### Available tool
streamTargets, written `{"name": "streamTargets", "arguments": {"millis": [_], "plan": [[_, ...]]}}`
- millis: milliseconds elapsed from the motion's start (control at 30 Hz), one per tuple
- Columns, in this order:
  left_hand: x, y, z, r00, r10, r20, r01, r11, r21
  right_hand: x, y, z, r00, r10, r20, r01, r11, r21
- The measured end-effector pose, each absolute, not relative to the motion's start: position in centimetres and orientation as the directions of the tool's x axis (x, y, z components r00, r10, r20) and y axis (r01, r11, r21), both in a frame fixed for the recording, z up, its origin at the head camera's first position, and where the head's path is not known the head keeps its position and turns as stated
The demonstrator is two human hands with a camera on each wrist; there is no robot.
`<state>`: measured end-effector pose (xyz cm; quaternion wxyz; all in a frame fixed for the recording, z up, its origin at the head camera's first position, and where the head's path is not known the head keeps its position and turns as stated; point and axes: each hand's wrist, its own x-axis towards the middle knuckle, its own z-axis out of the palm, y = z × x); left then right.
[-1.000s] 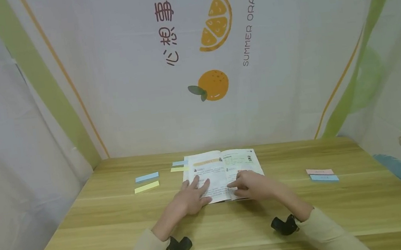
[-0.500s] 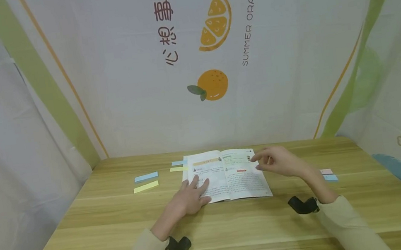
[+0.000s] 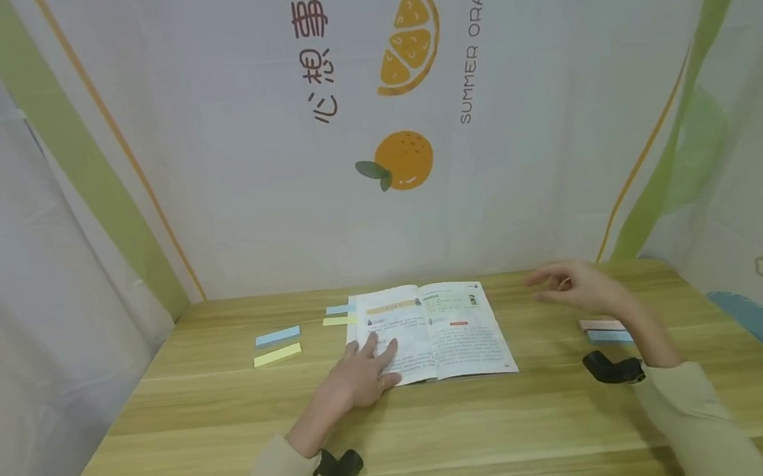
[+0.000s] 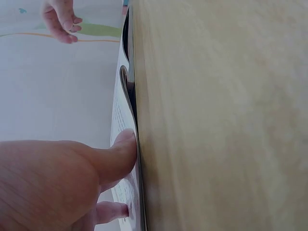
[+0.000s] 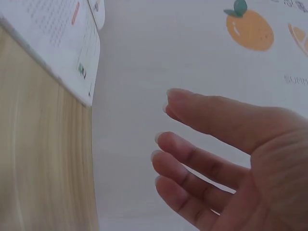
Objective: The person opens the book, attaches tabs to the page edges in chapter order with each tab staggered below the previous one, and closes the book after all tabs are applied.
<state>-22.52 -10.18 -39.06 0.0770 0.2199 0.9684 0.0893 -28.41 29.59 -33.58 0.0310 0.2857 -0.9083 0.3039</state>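
A person lays the left hand (image 3: 362,371), fingers spread and gripping nothing, on the left page of an open book (image 3: 469,346) near the middle of a wooden table's (image 3: 450,444) far edge, while the right hand (image 3: 584,287) — fingers loosely bent, thumb apart, nothing in its hold — hangs raised between the book and the table's far right corner. A blue tab (image 3: 339,309) and a yellow tab (image 3: 338,321) jut from the book's left side. A blue strip (image 3: 277,336) and a yellow strip (image 3: 277,355) lie toward the table's left edge; a pink strip (image 3: 598,325) and a second blue strip (image 3: 610,337), partly hidden by the right wrist, lie toward its right edge.
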Motion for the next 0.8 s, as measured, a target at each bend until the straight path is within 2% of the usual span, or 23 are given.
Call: {"name": "streamTargets", "arguments": {"millis": [433,633,800], "plan": [[-22.6,-10.3,-39.1,-0.889,0.446,-0.108,0.422,0.887,0.189,-28.5,36.1,-34.9,-0.900,-0.406,0.157,-0.405,0.649,-0.644],[-22.5,-10.2,-39.1,-0.885,0.452,-0.110,0.427,0.883,0.195,-28.5,38.3,-36.2,-0.907,-0.406,0.117,-0.380,0.663,-0.646],[-22.4,-10.1,-38.9,-0.887,0.448,-0.112,0.422,0.885,0.198,-28.3,39.6,-37.3,-0.931,-0.365,0.025,-0.306,0.737,-0.603]]}}
